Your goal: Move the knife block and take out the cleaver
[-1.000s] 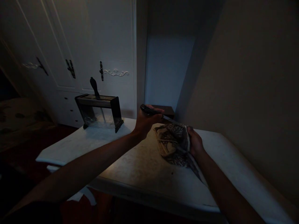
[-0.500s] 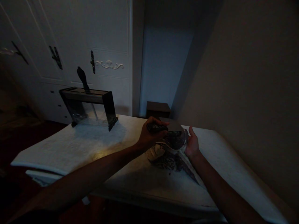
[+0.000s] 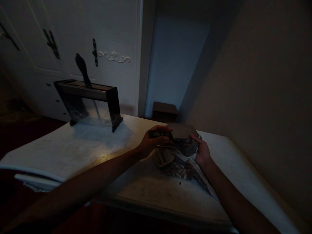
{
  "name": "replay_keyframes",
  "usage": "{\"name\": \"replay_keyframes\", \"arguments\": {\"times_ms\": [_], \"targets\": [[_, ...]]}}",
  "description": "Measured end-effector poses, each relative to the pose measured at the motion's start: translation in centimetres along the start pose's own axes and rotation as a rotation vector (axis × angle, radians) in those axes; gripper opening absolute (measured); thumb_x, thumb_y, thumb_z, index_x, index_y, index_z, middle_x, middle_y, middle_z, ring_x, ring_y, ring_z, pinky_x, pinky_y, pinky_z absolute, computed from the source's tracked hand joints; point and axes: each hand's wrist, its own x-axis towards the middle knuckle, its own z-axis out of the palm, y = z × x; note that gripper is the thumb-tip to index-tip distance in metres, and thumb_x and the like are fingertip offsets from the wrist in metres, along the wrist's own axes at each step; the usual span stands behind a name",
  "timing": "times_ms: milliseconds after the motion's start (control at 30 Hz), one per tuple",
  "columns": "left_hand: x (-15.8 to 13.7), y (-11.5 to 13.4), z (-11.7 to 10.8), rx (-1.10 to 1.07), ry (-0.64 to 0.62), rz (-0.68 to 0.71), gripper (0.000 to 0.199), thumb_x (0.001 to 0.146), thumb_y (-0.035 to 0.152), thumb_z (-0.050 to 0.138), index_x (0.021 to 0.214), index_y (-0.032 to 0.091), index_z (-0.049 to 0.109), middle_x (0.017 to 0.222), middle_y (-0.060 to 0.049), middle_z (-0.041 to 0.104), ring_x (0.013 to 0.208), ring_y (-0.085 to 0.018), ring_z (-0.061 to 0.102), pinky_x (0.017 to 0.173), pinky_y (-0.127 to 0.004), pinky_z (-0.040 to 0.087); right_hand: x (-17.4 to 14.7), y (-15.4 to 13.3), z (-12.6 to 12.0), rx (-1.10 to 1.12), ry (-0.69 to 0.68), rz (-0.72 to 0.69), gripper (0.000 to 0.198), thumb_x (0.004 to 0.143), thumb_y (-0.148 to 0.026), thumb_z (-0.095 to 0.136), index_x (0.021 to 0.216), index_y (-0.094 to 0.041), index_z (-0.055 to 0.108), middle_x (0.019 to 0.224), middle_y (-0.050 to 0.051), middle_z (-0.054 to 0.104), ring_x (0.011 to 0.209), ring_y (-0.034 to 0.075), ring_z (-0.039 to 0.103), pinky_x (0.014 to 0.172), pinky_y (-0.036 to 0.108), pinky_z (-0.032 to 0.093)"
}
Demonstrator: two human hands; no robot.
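Knife block [image 3: 89, 100] on table [image 3: 73, 149], far left; cloth [image 3: 179, 159] right of it, between hands; cabinet [image 3: 73, 39] behind.

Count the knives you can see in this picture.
2: a broad-bladed cleaver with a dark handle in the left hand over the patterned cloth; another dark-handled knife in the black knife rack. More may be hidden.

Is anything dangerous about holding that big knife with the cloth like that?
Yes, possibly. The left hand grips the handle of a wide knife, and the right hand holds the patterned cloth right against the blade, so those fingers might get cut if it slips. The room is also dim, so the blade edge is hard to see. The cloth's tail lies loose on the table and might snag.
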Motion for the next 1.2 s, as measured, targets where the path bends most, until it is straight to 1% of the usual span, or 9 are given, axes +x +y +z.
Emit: {"name": "replay_keyframes", "arguments": {"times_ms": [133, 233, 400, 467, 533, 667, 767, 933, 1200], "targets": [[0.3, -0.5, -0.8, -0.125, 0.006, -0.01, 0.036, 0.059, 0.015, 0.08, 0.093, 0.017, 0.068, 0.107, -0.008, 0.072, 0.098, -0.024, 0.068, 0.089, -0.041, 0.054, 0.2, 0.0, -0.3, 0.001, 0.04, -0.035, 0.01, 0.078, -0.016, 0.06, 0.084, -0.018, 0.068, 0.063, 0.003, 0.073, 0.073, 0.026, 0.074, 0.08, 0.045, 0.06], [0.7, -1.0, -1.7, -0.107, -0.021, -0.056, 0.038, 0.058, 0.013, 0.082, 0.093, 0.015, 0.068, 0.111, -0.009, 0.071, 0.099, -0.024, 0.068, 0.089, -0.04, 0.054, 0.3, 0.0, -0.5, 0.002, 0.053, -0.084, 0.014, 0.077, -0.016, 0.061, 0.089, -0.019, 0.068, 0.067, 0.003, 0.075, 0.077, 0.025, 0.074, 0.082, 0.045, 0.06], [1.0, -0.8, -3.6, -0.09, -0.124, -0.343, 0.049, 0.063, 0.014, 0.082, 0.109, 0.017, 0.066, 0.105, -0.012, 0.072, 0.088, -0.025, 0.072, 0.071, -0.035, 0.06, 0.0, -0.2, -0.2, 0.03, 0.135, -0.074, 0.016, 0.078, -0.015, 0.058, 0.091, -0.018, 0.068, 0.072, 0.004, 0.076, 0.079, 0.026, 0.074, 0.084, 0.046, 0.059], [1.2, -0.5, -4.2, -0.057, -0.175, -0.444, 0.046, 0.068, 0.02, 0.08, 0.111, 0.016, 0.065, 0.102, -0.014, 0.073, 0.083, -0.026, 0.073, 0.062, -0.033, 0.059, -0.2, -0.3, -0.2, 0.048, 0.133, -0.06, 0.018, 0.077, -0.015, 0.058, 0.092, -0.017, 0.068, 0.073, 0.004, 0.076, 0.079, 0.025, 0.074, 0.083, 0.044, 0.06], [1.4, -0.3, -4.5, 0.013, -0.192, -0.499, 0.043, 0.07, 0.023, 0.079, 0.11, 0.014, 0.065, 0.099, -0.014, 0.072, 0.075, -0.024, 0.072, 0.054, -0.03, 0.057, -0.2, -0.5, -0.2, 0.052, 0.114, -0.053, 0.019, 0.075, -0.013, 0.059, 0.091, -0.018, 0.068, 0.072, 0.004, 0.076, 0.078, 0.025, 0.074, 0.082, 0.043, 0.06], [1.7, -0.6, -4.3, 0.177, -0.163, -0.488, 0.044, 0.069, 0.021, 0.08, 0.109, 0.011, 0.065, 0.087, -0.009, 0.071, 0.053, -0.013, 0.065, 0.047, -0.025, 0.052, -0.3, -0.6, -0.4, 0.045, 0.06, -0.07, 0.02, 0.073, -0.015, 0.061, 0.09, -0.018, 0.069, 0.074, 0.004, 0.077, 0.076, 0.025, 0.074, 0.081, 0.044, 0.06], [1.6, -0.8, -3.9, 0.235, -0.144, -0.46, 0.043, 0.067, 0.023, 0.083, 0.105, 0.009, 0.068, 0.077, -0.005, 0.069, 0.045, -0.008, 0.058, 0.046, -0.023, 0.049, -0.5, -0.6, -0.3, 0.05, 0.036, -0.09, 0.022, 0.074, -0.016, 0.059, 0.093, -0.017, 0.069, 0.075, 0.004, 0.077, 0.077, 0.026, 0.074, 0.081, 0.045, 0.061], [1.7, -0.8, -3.7, 0.238, -0.146, -0.462, 0.041, 0.068, 0.023, 0.082, 0.104, 0.009, 0.068, 0.076, -0.005, 0.07, 0.045, -0.008, 0.058, 0.045, -0.023, 0.049, -0.7, -0.5, -0.1, 0.073, 0.067, -0.088, 0.022, 0.073, -0.015, 0.059, 0.092, -0.018, 0.069, 0.075, 0.004, 0.077, 0.079, 0.025, 0.074, 0.083, 0.043, 0.06], [2.0, -1.5, -4.5, 0.232, -0.172, -0.466, 0.04, 0.07, 0.023, 0.08, 0.106, 0.012, 0.067, 0.081, -0.006, 0.073, 0.047, -0.009, 0.06, 0.048, -0.023, 0.051, -0.8, -0.2, -0.4, 0.038, -0.015, -0.081, 0.022, 0.069, -0.014, 0.065, 0.091, -0.019, 0.069, 0.078, 0.003, 0.077, 0.081, 0.026, 0.074, 0.083, 0.044, 0.06]]}}
